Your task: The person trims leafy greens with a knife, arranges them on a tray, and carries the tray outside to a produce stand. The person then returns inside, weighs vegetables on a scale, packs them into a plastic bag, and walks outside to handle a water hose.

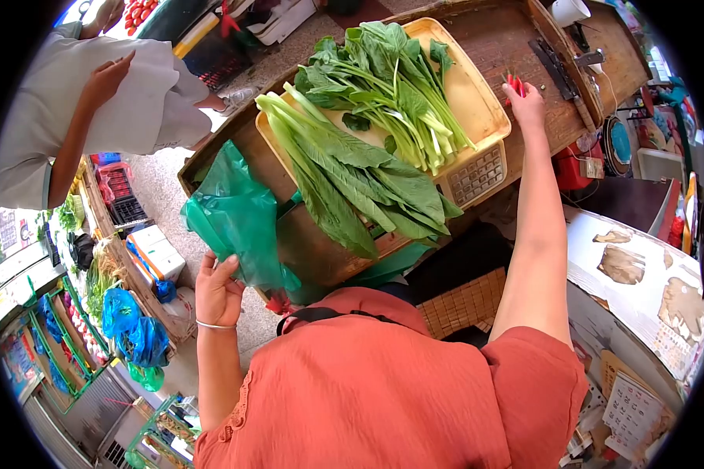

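Note:
My left hand (220, 289), wearing a bracelet at the wrist, pinches the edge of a green plastic bag (238, 215) at the table's left side. Far to the right, my right hand (527, 107) is stretched out over the wooden table with red chili peppers (515, 84) closed in its fingers. Between the hands stands a yellow plastic basket (477, 94). One bunch of long-leaved greens (368, 184) lies across its near left rim, and a bunch of leafy greens with pale stems (399, 94) rests farther back in it.
A knife (554, 69) lies near the raised wooden edge of the table (493, 31). A person in light clothes (109, 102) stands across at the left. Below them are a white box (156, 252) and blue bags (133, 324). A stained white box (633, 266) stands at my right.

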Demonstrator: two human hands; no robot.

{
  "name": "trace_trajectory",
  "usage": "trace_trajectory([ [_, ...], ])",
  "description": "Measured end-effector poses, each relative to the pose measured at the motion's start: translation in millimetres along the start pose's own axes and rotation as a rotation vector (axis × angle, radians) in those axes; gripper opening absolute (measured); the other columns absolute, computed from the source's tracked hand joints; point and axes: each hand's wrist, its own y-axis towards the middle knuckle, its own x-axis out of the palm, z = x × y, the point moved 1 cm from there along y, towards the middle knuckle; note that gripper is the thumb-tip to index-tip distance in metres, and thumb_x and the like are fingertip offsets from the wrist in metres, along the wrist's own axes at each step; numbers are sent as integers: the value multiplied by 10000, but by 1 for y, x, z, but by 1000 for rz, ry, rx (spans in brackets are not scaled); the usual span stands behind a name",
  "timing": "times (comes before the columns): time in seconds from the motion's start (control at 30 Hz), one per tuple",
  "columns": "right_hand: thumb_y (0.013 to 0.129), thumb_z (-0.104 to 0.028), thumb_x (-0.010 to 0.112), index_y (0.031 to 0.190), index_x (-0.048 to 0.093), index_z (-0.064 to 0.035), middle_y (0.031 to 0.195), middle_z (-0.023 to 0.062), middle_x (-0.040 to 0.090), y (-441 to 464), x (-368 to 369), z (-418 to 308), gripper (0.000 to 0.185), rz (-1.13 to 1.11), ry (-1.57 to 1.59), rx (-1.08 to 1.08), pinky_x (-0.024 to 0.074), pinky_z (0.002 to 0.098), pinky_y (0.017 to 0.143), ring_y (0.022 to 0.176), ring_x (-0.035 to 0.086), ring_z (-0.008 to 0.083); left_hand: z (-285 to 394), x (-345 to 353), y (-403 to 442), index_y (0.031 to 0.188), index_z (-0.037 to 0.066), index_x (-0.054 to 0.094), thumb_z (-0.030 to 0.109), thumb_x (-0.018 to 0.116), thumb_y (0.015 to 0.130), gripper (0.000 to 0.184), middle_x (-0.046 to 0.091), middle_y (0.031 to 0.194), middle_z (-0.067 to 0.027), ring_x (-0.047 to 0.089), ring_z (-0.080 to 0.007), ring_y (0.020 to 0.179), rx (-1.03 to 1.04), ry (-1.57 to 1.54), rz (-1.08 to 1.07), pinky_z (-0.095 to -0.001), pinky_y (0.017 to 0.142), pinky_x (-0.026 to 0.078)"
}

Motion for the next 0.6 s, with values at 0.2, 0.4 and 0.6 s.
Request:
trace_trajectory([
  [0.2, 763, -298, 587, 1022, 579, -53, 903, 136, 626, -91, -70, -137, 356, -19, 287, -133, 475, 328, 723, 820, 611, 244, -2, -7, 6, 1049, 41, 436, -38, 552, 757, 324, 567, 978, -89, 563, -206, 888, -36, -19, -50, -344, 742, 479],
  [0.4, 728, -431, 623, 1109, 523, -50, 922, 129, 589, -224, -41, -258, 548, -263, 209, -649, 471, 316, 727, 846, 573, 216, 1, -3, 8, 1061, 43, 460, -35, 554, 757, 328, 569, 982, -83, 564, -191, 867, -68, -51, -115, -318, 733, 475],
  [0.6, 619, -443, 671, 1111, 430, 12, 979, 156, 554, -242, 15, -280, 712, -319, -313, -541, 465, 353, 782, 912, 545, 284, 6, -35, 2, 1056, 43, 475, -31, 532, 767, 304, 560, 1007, -78, 544, -186, 904, -29, -76, -144, -321, 766, 462],
])
